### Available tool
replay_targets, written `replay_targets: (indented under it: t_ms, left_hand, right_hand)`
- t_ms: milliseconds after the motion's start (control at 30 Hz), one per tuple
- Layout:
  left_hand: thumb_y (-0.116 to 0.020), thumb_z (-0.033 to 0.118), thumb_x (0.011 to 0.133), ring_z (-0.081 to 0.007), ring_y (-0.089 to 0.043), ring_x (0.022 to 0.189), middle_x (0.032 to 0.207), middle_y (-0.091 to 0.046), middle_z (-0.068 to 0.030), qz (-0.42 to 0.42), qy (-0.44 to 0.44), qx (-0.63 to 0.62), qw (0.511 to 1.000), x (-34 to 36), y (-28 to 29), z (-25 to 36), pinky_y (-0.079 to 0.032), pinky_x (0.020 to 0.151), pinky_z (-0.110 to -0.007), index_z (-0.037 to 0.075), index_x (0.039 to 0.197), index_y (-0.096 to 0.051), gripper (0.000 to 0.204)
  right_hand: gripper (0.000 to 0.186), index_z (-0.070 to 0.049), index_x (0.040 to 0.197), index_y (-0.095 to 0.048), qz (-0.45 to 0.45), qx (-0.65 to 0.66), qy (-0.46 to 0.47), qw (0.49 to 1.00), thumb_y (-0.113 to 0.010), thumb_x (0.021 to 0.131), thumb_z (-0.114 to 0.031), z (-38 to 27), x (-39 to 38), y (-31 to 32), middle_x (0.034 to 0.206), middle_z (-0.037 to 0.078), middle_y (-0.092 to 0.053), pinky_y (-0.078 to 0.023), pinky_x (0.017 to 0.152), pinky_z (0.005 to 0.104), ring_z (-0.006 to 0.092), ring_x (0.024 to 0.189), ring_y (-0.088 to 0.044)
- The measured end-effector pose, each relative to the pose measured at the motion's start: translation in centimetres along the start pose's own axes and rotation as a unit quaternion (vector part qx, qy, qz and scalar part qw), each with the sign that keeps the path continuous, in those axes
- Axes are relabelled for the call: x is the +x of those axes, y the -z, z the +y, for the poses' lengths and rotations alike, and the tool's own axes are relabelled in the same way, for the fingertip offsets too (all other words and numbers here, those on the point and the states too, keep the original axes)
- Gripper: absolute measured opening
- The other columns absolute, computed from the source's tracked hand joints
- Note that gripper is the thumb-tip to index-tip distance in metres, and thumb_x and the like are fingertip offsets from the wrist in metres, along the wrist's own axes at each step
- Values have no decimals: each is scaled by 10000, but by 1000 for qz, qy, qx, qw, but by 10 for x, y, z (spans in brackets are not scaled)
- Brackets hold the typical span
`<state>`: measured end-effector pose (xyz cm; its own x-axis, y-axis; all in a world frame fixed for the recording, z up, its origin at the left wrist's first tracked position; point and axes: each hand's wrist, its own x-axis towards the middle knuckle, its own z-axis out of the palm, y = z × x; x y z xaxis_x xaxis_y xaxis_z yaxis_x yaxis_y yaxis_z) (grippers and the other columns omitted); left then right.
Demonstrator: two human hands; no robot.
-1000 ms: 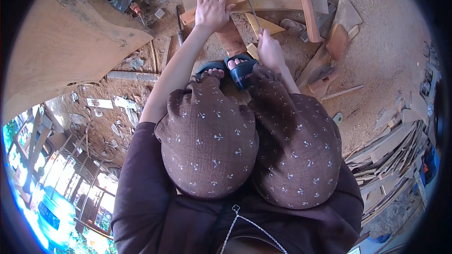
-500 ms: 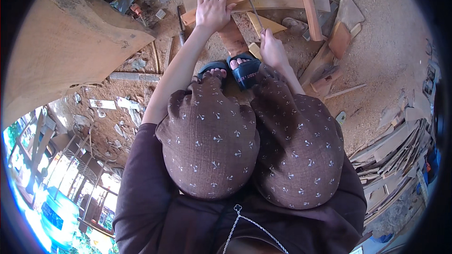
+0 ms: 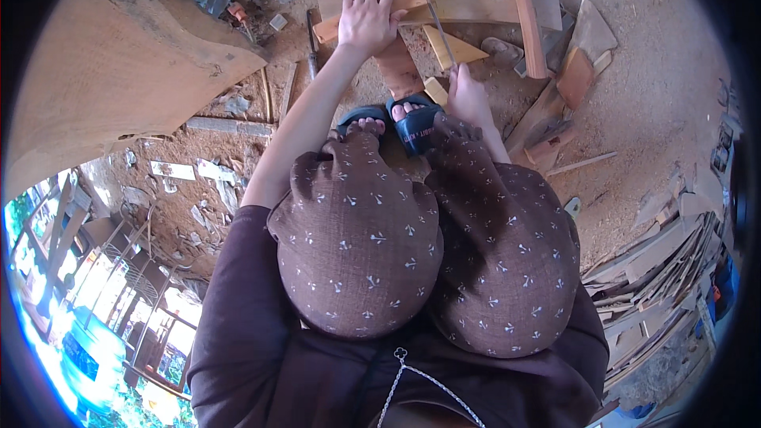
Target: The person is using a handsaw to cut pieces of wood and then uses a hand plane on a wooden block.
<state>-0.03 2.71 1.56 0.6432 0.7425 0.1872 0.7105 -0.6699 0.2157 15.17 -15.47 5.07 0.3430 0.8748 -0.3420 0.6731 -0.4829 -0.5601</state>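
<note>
My left hand bears down on a short reddish wooden strip, its fingers over the far side and its thumb pointing right. Beneath lie a long curved pale board and a brown wood block that runs toward my sandals. In my right hand is the near end of a thin, straight metal blade tool. Its far end meets the strip's right end. Seen this narrow, the tool could be a saw or a file; I cannot tell which. A yellowish triangular offcut lies just beyond that hand.
A narrow curved wood piece crosses the board's right end. Offcuts lie farther right. A dark slender tool rests left of my left wrist. A large wooden slab fills the left, and thin scrap wood is piled at right.
The whole view has shifted slightly, so everything sits a little lower and to the right. My right hand and the blade tool are very slightly nearer; my left hand keeps its hold.
</note>
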Motion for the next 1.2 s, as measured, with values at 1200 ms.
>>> replay_targets:
  t_ms: [1200]
  left_hand:
    - [-530,404,891,-289,-565,968,987,-574,-112,-21,-32,-3,999,5,2,0,-415,809,-433,86,1017,-538,342]
  right_hand:
    - [222,37,984,-492,29,28,31,999,-429,953,-174,-33,65,-4,752,301,-611,-447,677,573,504,773,-588]
